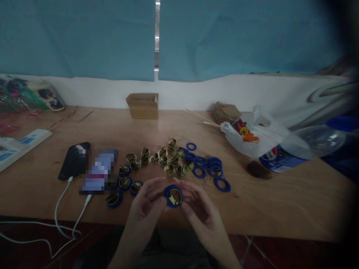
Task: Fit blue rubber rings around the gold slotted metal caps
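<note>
Between my two hands, near the table's front edge, is a round brass-coloured fitting with a blue ring (174, 195) around it. My left hand (148, 203) grips it from the left, and my right hand (200, 207) has thumb and fingers at its right side. Beyond my hands lie several brass fittings without rings (169, 169). Several loose blue rings (222, 184) lie to their right, some overlapping. Left of my left hand rest several brass fittings with blue rings (125, 182).
A phone (99, 172) and a black power bank (74, 160) with white cables lie left, near a power strip (26, 147). A small cardboard box (143, 106) stands at the back. Right are a plastic bag (252, 138) and a lying bottle (303, 147).
</note>
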A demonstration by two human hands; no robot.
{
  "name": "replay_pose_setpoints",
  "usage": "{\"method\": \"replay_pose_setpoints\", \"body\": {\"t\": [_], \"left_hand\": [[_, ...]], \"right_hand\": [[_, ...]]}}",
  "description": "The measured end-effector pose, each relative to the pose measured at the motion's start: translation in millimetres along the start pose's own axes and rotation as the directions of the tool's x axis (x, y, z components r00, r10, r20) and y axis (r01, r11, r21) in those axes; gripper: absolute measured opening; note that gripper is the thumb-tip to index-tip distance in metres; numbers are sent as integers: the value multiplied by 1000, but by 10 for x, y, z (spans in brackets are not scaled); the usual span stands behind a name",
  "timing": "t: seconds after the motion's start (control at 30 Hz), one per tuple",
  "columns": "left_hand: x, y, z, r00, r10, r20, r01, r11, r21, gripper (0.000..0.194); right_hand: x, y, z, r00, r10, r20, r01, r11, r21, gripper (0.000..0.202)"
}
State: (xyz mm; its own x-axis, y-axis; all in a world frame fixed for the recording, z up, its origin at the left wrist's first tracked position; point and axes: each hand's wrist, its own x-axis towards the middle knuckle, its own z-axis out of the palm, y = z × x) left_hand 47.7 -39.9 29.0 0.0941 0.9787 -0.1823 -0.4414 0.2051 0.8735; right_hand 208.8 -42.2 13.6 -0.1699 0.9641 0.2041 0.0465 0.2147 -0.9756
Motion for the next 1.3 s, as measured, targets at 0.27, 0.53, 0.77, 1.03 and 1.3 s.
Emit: {"method": "replay_pose_setpoints", "body": {"t": [0.27,0.53,0.77,1.03,1.3], "left_hand": [[-24,13,8,1000,20,1,-20,999,31,36],[-31,-20,8,999,51,-5,-51,998,47,34],[-22,-47,60,995,95,-28,-90,987,135,28],[-8,-103,68,985,171,-30,-160,958,237,21],[-23,-83,69,988,156,3,-153,962,225,26]], "right_hand": [[-24,23,44,999,-49,-21,47,996,-79,33],[-33,22,115,991,-127,-37,119,979,-166,35],[-54,35,169,980,-178,-87,159,969,-191,38],[-48,49,171,972,-210,-108,174,945,-276,40],[-12,73,163,979,-173,-110,146,965,-220,41]]}}
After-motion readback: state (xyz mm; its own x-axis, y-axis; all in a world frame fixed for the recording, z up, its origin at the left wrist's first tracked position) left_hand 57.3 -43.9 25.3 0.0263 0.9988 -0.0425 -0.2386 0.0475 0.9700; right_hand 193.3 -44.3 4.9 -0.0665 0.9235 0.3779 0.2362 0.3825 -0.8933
